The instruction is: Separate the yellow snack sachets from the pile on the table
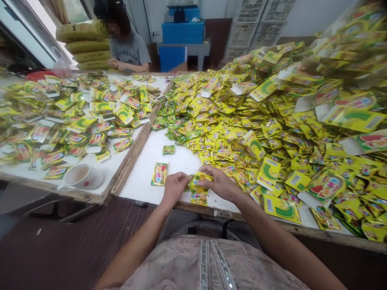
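Both my hands meet at the near edge of a white table (pixel 142 181). My left hand (pixel 173 187) pinches the left side of a small yellow sachet (pixel 199 178), and my right hand (pixel 219 182) grips its right side. Another yellow sachet (pixel 198 198) lies just below my hands. A single yellow-green sachet (pixel 159 174) lies flat to the left of my left hand, and a smaller one (pixel 168 150) sits farther back. A huge heap of yellow sachets (pixel 242 117) and flat yellow cartons (pixel 282 208) fills the table to my right.
A second white table (pixel 90 161) on the left carries more spread sachets and a white cup on a saucer (pixel 80 176). A person in a grey shirt (pixel 130 50) sits at its far end beside stacked yellow sacks (pixel 86 44). Blue boxes (pixel 183 32) stand behind.
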`<state>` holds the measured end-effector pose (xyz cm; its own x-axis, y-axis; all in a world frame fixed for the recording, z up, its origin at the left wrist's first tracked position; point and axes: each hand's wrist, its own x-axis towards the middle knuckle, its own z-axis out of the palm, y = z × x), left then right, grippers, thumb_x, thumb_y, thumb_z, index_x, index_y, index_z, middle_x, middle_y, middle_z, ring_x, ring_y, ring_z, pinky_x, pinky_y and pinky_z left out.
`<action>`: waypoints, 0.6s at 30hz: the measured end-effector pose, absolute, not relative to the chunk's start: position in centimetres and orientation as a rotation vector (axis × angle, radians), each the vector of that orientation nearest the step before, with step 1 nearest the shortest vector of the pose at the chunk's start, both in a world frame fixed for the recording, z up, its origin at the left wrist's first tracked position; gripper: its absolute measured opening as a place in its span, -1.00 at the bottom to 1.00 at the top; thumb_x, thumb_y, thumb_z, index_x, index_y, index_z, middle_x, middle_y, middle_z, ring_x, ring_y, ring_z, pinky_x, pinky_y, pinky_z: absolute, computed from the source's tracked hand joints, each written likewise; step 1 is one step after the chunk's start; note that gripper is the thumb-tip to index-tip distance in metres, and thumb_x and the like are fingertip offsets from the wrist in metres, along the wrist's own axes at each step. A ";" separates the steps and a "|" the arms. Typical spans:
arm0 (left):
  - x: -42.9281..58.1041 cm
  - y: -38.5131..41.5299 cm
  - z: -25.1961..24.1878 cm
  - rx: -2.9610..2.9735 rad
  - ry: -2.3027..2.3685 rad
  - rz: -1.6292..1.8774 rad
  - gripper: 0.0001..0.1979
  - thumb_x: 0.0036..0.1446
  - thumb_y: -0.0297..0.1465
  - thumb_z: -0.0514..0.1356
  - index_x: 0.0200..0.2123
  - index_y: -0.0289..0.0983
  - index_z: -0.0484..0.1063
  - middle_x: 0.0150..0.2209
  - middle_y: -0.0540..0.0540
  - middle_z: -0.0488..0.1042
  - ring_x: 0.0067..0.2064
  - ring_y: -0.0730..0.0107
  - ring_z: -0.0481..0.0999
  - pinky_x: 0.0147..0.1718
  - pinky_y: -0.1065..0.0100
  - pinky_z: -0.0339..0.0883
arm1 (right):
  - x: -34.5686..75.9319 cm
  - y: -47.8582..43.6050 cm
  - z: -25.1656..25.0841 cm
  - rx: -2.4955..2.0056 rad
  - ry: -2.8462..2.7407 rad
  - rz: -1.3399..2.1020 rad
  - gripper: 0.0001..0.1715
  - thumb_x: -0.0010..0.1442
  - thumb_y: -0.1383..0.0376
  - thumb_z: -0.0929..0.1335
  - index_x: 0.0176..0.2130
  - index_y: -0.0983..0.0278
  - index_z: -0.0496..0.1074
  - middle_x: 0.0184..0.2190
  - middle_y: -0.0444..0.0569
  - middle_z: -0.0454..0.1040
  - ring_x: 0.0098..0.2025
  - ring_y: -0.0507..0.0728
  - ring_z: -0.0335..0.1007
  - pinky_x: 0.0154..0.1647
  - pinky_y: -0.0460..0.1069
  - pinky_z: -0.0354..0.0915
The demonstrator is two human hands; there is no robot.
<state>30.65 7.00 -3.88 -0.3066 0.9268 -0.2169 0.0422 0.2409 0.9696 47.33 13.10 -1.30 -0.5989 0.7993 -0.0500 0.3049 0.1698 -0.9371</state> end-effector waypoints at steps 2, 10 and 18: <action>30.6 6.9 -3.5 0.872 1.519 1.226 -0.66 -0.15 -0.13 0.28 -0.62 -0.31 0.41 -0.70 0.09 0.27 -0.62 0.56 0.16 -0.60 0.47 0.02 | 46.4 13.3 -1.0 -1.046 -2.023 1.478 -0.71 -0.09 0.26 0.41 -0.31 0.24 0.31 -0.34 -0.13 0.42 -0.23 0.11 0.34 -0.20 -0.01 0.22; 29.4 6.7 -2.9 0.797 1.395 1.215 -0.68 -0.30 -0.22 0.39 -0.56 -0.33 0.43 -0.68 0.08 0.32 -0.61 0.59 0.22 -0.59 0.49 0.07 | 45.1 13.4 -1.8 -1.227 -1.910 1.509 -0.49 -0.21 0.24 0.47 -0.23 0.22 0.26 -0.46 -0.21 0.32 -0.47 0.01 0.21 -0.47 -0.09 0.16; 28.7 7.0 -3.0 0.875 1.509 1.216 -0.67 -0.23 -0.13 0.33 -0.57 -0.31 0.45 -0.67 0.04 0.36 -0.60 0.50 0.28 -0.57 0.45 0.12 | 43.9 12.3 -2.7 -1.084 -1.737 1.759 -0.63 -0.06 0.10 0.41 -0.29 0.29 0.41 -0.42 -0.08 0.45 -0.38 0.10 0.37 -0.34 0.00 0.29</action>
<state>28.73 7.05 -3.01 -0.2688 0.9318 -0.2439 -0.0397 0.2423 0.9694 43.88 12.26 -2.65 -0.5969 0.7709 -0.2225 0.2130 -0.1151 -0.9702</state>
